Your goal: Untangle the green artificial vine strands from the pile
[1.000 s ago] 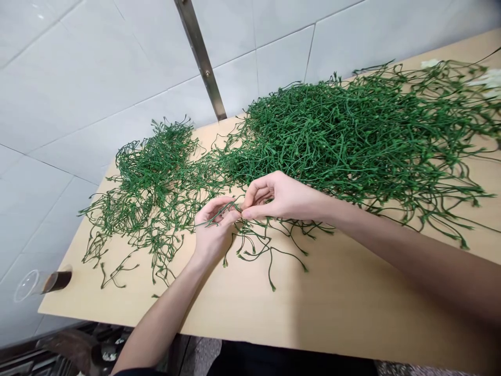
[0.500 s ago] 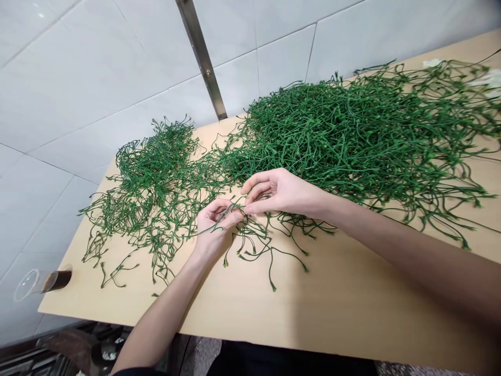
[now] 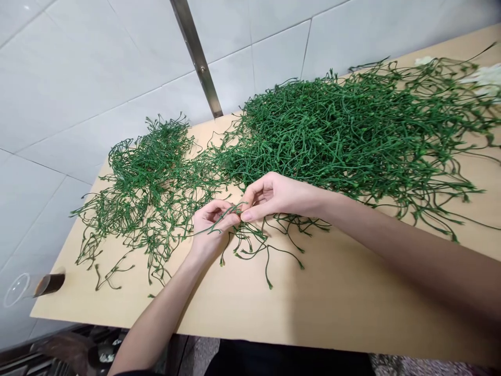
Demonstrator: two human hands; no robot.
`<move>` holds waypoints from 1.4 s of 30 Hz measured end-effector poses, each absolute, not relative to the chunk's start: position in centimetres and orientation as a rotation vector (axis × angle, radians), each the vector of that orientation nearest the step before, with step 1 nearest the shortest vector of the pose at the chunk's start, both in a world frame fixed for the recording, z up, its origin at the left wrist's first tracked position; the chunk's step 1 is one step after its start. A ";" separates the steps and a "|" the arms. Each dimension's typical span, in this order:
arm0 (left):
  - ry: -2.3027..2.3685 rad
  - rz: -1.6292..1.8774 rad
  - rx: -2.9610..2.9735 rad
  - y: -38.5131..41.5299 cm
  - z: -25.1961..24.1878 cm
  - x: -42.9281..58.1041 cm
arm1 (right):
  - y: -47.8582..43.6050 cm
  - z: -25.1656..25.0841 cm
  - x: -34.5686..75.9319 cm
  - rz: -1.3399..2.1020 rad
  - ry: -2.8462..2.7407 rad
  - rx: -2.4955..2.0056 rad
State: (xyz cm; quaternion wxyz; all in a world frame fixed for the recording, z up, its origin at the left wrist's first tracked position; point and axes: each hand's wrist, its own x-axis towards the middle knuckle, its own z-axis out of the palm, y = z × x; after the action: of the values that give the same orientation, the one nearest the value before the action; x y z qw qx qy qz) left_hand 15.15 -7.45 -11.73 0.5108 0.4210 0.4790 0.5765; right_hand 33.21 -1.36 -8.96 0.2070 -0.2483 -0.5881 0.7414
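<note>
My left hand (image 3: 210, 225) is closed in a pinch on thin green stems (image 3: 214, 226), which look like artificial flower stems; how many it holds I cannot tell. Touching its fingertips from the right is my right hand (image 3: 276, 196), thumb and forefinger pinched on the same stems' ends. Below both hands a few loose stems (image 3: 268, 261) lie spread on the table (image 3: 242, 308). Behind my right hand rises a big heap of green stems (image 3: 332, 130). A smaller pile of stems (image 3: 144, 167) lies to the left of my left hand.
At the table's left edge stands a clear plastic cup (image 3: 50, 283) with dark liquid. White petal-like pieces (image 3: 487, 78) lie at the far right. A tiled wall (image 3: 97, 62) with a metal strip (image 3: 198, 57) borders the back.
My right thumb and forefinger have closed together on the stems by my left fingertips. The left hand keeps its grip. The whole view has shifted slightly.
</note>
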 end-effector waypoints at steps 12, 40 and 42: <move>1.137 1.297 1.171 -7.7 -11.7 14.9 | -1.4 -9.0 33.1 2.140 -1.669 -0.725; 1.245 0.925 1.546 -8.3 -10.6 14.8 | -3.0 -6.7 33.5 0.866 -2.651 -0.809; 1.217 0.959 1.551 -8.3 -10.2 14.9 | -3.1 -6.5 33.5 0.858 -2.674 -0.745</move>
State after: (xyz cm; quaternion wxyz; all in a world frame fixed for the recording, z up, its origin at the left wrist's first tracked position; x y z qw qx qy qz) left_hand 14.87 -8.30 -10.16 0.4570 0.6294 0.4938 0.3889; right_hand 33.47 -3.12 -6.46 0.1177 -0.2547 -0.9139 0.2934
